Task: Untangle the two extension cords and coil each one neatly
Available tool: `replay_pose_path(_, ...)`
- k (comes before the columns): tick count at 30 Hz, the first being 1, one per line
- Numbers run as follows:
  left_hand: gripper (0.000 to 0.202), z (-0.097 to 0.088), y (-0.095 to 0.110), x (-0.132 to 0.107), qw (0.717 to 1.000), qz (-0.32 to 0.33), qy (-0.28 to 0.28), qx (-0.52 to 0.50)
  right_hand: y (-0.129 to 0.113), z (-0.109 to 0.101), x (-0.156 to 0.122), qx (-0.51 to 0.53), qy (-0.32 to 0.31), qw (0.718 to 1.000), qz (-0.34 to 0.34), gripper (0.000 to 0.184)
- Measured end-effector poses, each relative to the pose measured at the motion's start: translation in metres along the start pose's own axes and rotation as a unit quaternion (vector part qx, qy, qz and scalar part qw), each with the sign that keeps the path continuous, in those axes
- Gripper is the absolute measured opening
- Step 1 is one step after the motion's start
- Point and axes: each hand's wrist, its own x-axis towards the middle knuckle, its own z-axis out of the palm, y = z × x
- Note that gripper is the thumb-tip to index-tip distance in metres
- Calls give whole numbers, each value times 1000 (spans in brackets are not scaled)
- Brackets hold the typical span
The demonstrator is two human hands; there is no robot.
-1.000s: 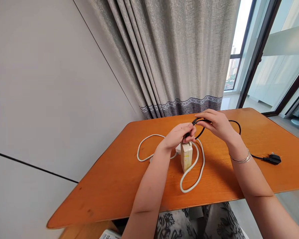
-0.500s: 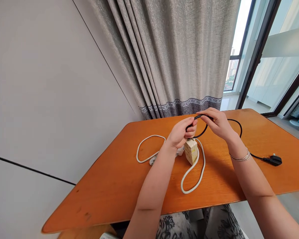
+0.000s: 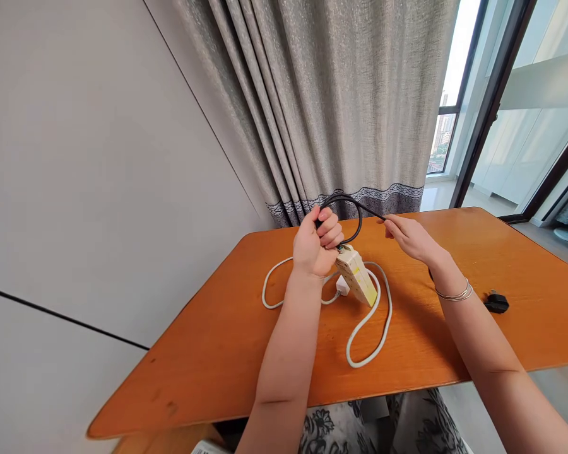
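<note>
My left hand (image 3: pixel 318 243) is closed in a fist around a black cable (image 3: pixel 350 203) that loops up above it. The cream power strip (image 3: pixel 357 275) hangs tilted just below that fist, its far end lifted off the orange table (image 3: pixel 454 340). My right hand (image 3: pixel 407 236) pinches the black cable further along, to the right of the loop. The black plug (image 3: pixel 496 302) at the cable's end lies on the table beside my right forearm. The strip's white cord (image 3: pixel 369 334) lies in loops on the table.
A grey curtain (image 3: pixel 331 107) hangs behind the table, with a plain wall to the left and a glass door to the right. A small white plug (image 3: pixel 343 286) lies under the strip. Patterned fabric on my lap shows below the table's near edge.
My left hand has risen and moved left with the black cable, tilting the power strip up. The right hand slid along the cable, and the black plug was drawn closer to my forearm.
</note>
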Motion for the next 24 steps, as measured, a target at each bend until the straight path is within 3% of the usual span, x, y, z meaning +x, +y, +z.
replay_pose_path(4, 40, -4, 7, 0, 998, 52, 30, 16, 10, 6, 2, 7, -44, 998, 40, 36)
replay_pose_path(9, 41, -3, 5, 2, 997, 58, 32, 42, 11, 15, 3, -127, 94, 984, 80, 44)
replay_pose_path(11, 43, -2, 0, 3, 995, 66, 31, 64, 0, 17, -1, -209, 107, 968, 83, 44)
replay_pose_path(16, 44, -2, -20, 7, 985, 110, 2, 136, -41, 11, -20, -304, 56, 951, 27, 37)
replay_pose_path(20, 41, -8, -39, 13, 965, 148, -6, 215, -62, 1, -31, -277, 7, 960, -40, 35)
replay_pose_path(24, 42, -12, -51, 19, 958, 156, -10, 241, -65, -2, -35, -235, -5, 968, -89, 29)
